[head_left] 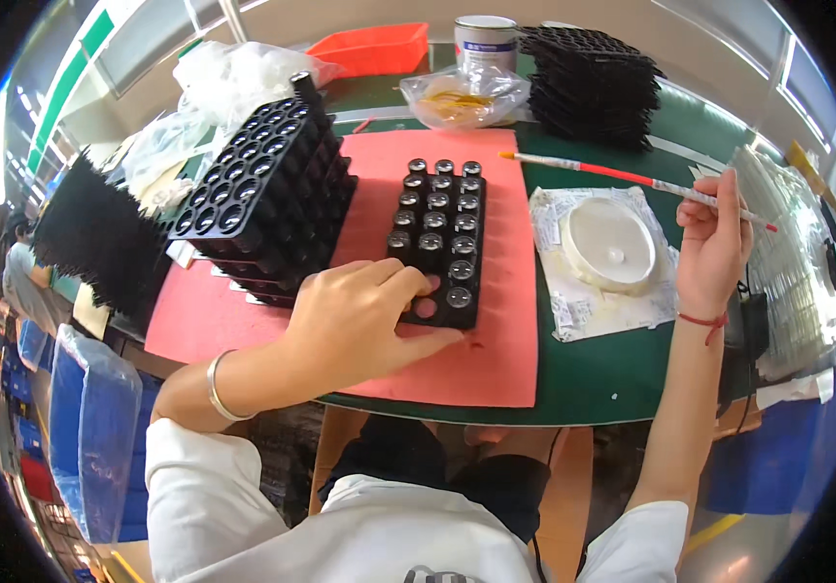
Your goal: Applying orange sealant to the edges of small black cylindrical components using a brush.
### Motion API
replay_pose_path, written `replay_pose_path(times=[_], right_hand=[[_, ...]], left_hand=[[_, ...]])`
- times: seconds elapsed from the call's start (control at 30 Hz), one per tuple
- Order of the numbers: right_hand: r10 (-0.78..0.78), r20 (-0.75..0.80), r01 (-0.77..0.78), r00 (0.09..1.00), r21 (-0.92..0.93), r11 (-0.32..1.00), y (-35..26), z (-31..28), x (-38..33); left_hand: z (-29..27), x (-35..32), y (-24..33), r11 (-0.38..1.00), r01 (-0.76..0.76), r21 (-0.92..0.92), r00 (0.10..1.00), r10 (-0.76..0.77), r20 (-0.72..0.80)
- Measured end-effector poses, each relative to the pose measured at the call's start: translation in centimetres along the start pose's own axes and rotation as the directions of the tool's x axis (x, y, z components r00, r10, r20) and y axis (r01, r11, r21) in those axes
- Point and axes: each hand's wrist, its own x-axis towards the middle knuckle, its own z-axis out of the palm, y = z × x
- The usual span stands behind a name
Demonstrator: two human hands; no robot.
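Note:
My left hand (359, 316) rests on the near left corner of a black tray (469, 311) filled with small round black parts; its fingers press the tray's near edge. The tray lies on a red mat (510, 291) in front of me. My right hand (714, 243) is raised at the right and grips a thin brush (622, 176) with a red and white handle, its bristle tip pointing left over the mat's far right corner. A shallow white dish (610, 243) on a paper sheet sits between the tray and my right hand.
A stack of empty black trays (262, 199) leans at the left of the mat, another stack (593, 85) stands far right. A tin can (485, 44), a clear bag (457, 97) and an orange bin (374, 49) sit at the back. Green table (593, 374).

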Motion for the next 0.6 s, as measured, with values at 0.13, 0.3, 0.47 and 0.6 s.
replay_pose_path(times=[0.13,0.3,0.47,0.6], right_hand=[[-0.233,-0.093,0.197,0.968,-0.292,0.936,-1.0,0.0,-0.6],[-0.464,-0.091,0.370,0.881,-0.478,0.796,-0.8,-0.2,-1.6],[-0.601,0.064,0.549,0.797,-0.491,0.676,-1.7,-0.7,-2.1],[-0.667,0.127,0.628,0.734,-0.500,0.596,-1.5,-1.1,-1.6]], left_hand=[[2.3,0.7,-0.6,0.998,-0.024,0.059,1.000,0.023,0.003],[3.7,0.6,-1.2,0.997,0.026,-0.070,1.000,-0.025,0.013],[3.3,0.6,-0.9,0.984,0.068,-0.168,0.995,-0.054,0.090],[2.9,1.1,-0.7,0.969,-0.042,-0.244,0.998,0.054,0.041]])
